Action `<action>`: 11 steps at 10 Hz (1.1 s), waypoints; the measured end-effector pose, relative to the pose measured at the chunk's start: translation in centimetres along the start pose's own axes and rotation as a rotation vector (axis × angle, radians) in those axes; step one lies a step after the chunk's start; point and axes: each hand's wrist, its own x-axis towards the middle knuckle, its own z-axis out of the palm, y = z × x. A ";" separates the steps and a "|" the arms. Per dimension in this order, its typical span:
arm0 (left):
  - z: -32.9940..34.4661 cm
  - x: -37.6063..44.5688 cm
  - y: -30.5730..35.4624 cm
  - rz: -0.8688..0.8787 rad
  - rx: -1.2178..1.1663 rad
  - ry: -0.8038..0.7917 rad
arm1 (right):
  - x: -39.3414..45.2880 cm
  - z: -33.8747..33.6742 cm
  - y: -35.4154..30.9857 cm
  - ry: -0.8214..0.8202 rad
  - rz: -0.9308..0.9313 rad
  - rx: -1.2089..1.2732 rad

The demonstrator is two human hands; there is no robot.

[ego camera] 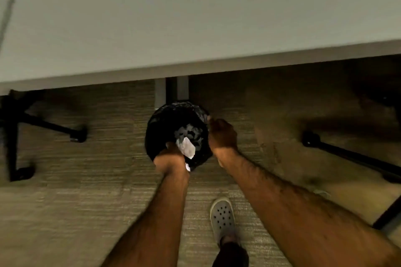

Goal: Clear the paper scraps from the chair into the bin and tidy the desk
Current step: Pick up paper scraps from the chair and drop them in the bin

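Observation:
A round black bin [165, 123] lined with a dark bag stands on the carpet under the desk's front edge. My left hand [170, 157] hangs over the bin's near rim, shut on white paper scraps [186, 147] that stick out above the opening. More pale scraps [191, 131] lie inside the bin. My right hand [222, 134] is closed at the bin's right rim, seemingly gripping the bag's edge; blur hides the fingers.
The pale desk top [195, 17] fills the upper half. A grey desk leg [160, 93] stands behind the bin. Black chair-base legs with castors sit at the left [76, 135] and right [310, 140]. My grey clog [222, 219] is on the carpet.

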 end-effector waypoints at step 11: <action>-0.4 -18.1 0.6 1.180 0.644 -0.513 | -9.9 -19.3 -1.8 0.111 -0.471 -0.439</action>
